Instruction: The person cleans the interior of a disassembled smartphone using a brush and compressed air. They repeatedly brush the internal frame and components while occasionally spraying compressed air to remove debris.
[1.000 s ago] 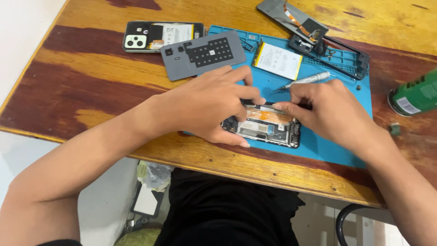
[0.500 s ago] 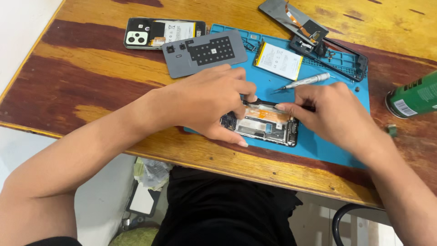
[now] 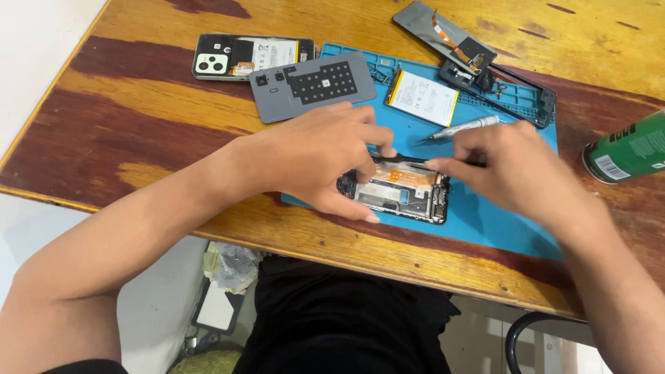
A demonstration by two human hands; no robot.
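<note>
Head view: both bare hands meeting over opened black phone chassis with exposed boards and orange flex strip [image 3: 402,192], lying on blue silicone work mat [image 3: 499,221] near 6 o'clock edge of worn wooden bench [image 3: 138,138].
Left hand [image 3: 322,156]: grip closed around chassis at its 9 o'clock end, thumb under near edge, fingertips on far edge.
Right hand [image 3: 516,170]: grip pinched shut on thin dark tool, likely tweezers [image 3: 402,160], tips at chassis' 12 o'clock edge; exact tool hard to tell.
Risk, flex: probably torn or creased if tool tip slips or pries too hard beside orange strip.
Risk, chassis: could slide toward bench edge at 6 o'clock if left hold loosens.
Risk, can: green cylindrical can [image 3: 627,149] on its side at 3 o'clock, may roll if nudged by forearm.
Count, loose battery with white label [image 3: 422,97]: one.
Count, grey plastic back cover [image 3: 312,84]: one.
Count, phone with camera cluster showing [image 3: 249,57]: one.
Count, silver pen-shaped screwdriver [image 3: 460,128]: one.
Count, dark frame parts at 1 o'clock [image 3: 478,62]: about two, overlapping.
</note>
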